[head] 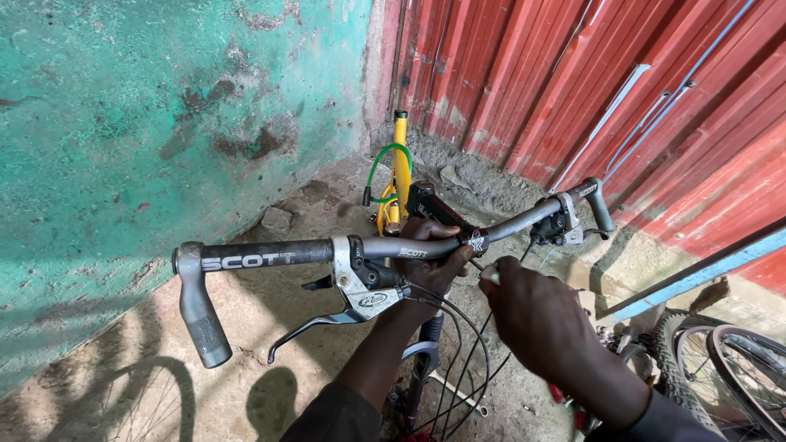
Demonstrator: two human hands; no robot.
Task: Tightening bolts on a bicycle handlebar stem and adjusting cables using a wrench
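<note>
A grey bicycle handlebar [270,252] with bar ends runs across the middle of the view. My left hand [430,262] reaches under the bar and grips it near the stem [438,209]. My right hand [532,315] is closed around a small silver tool [489,274] whose tip sits close to the stem clamp. A silver brake lever [344,307] hangs below the bar on the left, and a second lever and shifter [561,225] sit on the right. Black cables [458,344] loop down below the bar.
A yellow bicycle frame [399,168] with a green cable stands behind the stem. A teal plastered wall [147,123] is on the left, red corrugated metal sheeting [622,82] on the right. Wheels [737,368] lie at the lower right on rough concrete ground [270,360].
</note>
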